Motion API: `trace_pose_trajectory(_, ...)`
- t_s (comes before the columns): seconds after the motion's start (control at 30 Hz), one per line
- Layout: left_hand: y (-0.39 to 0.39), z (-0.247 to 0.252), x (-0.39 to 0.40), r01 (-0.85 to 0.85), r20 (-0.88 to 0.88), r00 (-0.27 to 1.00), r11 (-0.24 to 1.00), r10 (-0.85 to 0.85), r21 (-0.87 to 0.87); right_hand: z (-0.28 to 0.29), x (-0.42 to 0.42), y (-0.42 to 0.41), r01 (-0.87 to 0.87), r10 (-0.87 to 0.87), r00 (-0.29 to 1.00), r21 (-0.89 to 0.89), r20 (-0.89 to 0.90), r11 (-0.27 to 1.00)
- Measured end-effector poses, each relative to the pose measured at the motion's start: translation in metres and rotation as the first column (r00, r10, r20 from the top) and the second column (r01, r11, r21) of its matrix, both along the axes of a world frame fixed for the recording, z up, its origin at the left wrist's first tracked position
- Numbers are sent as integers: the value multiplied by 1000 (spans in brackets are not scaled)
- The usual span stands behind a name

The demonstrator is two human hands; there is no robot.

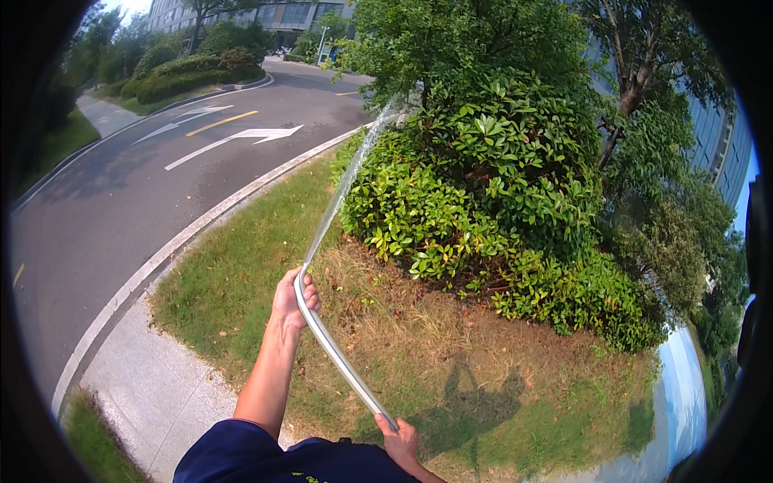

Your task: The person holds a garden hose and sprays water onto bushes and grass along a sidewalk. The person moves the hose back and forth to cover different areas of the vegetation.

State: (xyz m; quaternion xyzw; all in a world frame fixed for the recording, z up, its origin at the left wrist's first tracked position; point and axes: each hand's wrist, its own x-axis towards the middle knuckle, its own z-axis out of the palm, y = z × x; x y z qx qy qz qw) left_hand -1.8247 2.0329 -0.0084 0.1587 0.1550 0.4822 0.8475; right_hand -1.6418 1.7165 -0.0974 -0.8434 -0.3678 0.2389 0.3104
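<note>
My left hand (292,300) grips a clear, braided plastic hose (338,357) close to its outlet. Farther down the same hose, near my waist, my right hand (400,441) is closed around it. The hose bends at the left hand and points up and away. From its end a stream of water (342,192) arcs toward the far left side of the bushes, breaking into spray near a tree. Leafy green shrubs (423,208) stand in front of me, to the right of the stream.
Grass (241,265) and dry ground lie between me and the shrubs. A stone kerb (199,226) curves along a road (115,199) with white arrows on the left. Paving slabs (157,374) are at lower left. A tree trunk (631,99) rises at right; buildings (290,24) stand behind.
</note>
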Motion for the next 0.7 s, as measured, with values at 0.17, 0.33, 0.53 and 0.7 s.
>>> trace_pose_trajectory(0.17,0,-3,-1,-26,-7,1000,999,26,-24,8,-2,1,-4,3,999,-11,-46,1000)
trace_pose_trajectory(0.33,-3,-1,-2,-45,-13,999,996,44,-74,10,-1,1,-20,17,999,-59,-47,998)
trace_pose_trajectory(0.53,0,-8,-8,-42,-8,999,997,42,-67,7,2,3,-41,40,999,-92,-13,995)
trace_pose_trajectory(0.7,-1,-6,-10,-40,-25,999,996,38,-77,10,0,4,-50,50,999,-98,-7,994)
